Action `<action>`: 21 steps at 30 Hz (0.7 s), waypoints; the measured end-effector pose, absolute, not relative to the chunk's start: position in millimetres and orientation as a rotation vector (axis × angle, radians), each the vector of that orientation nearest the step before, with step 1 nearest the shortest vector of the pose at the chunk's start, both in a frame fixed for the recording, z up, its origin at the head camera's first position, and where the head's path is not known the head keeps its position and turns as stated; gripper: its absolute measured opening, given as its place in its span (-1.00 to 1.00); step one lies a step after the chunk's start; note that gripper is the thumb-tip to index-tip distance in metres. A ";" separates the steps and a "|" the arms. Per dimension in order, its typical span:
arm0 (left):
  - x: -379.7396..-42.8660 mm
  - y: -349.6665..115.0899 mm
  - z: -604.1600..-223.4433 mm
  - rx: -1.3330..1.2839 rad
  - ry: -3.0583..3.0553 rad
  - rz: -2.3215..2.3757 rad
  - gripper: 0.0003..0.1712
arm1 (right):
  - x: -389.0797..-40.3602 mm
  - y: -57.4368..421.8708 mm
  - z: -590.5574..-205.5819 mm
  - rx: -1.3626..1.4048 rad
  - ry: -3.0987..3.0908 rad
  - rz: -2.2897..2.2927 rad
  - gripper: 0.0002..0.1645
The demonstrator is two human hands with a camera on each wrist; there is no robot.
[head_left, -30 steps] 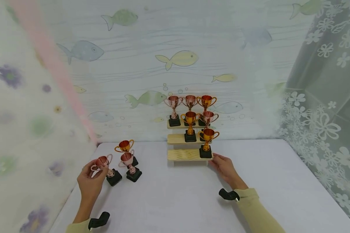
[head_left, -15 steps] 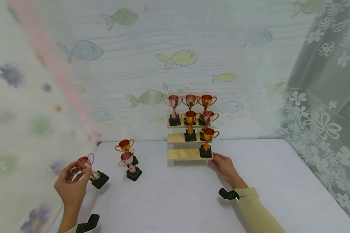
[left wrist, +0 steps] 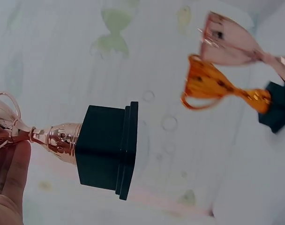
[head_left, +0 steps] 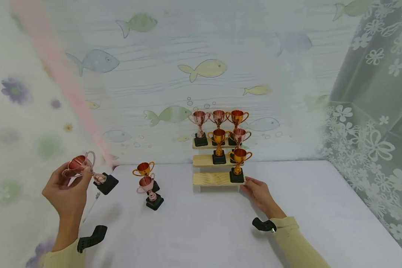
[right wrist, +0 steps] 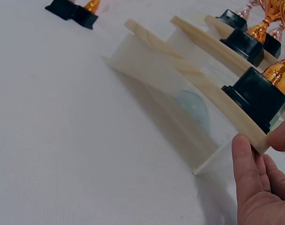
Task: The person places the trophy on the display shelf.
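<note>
Fish-patterned backdrop (head_left: pixel 207 87) (pale), white tabletop (head_left: pixel 201 227)

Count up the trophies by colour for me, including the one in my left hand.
Pink trophies: 5 (3 on the stand, 1 on the table, 1 in your left hand)
Gold trophies: 4 (3 on the stand, 1 on the table)
Total: 9

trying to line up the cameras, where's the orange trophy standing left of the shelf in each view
Head: orange trophy left of the shelf, partly behind a pink trophy.
Left wrist: upper right, orange trophy appearing sideways.
Right wrist: top left edge, only its black base and some orange stem; cup out of frame.
Shared landmark: that pink trophy beside it.
</note>
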State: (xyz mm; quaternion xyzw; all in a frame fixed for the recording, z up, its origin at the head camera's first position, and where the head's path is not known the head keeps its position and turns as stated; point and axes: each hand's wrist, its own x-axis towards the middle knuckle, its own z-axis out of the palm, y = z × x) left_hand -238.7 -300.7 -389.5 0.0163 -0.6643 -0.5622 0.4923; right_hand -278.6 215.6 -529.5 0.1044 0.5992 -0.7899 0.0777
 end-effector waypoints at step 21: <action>-316.3 -176.0 -357.5 -0.599 -1.826 -1.683 -0.54 | -280.2 216.4 -530.5 0.341 1.780 -2.387 -0.35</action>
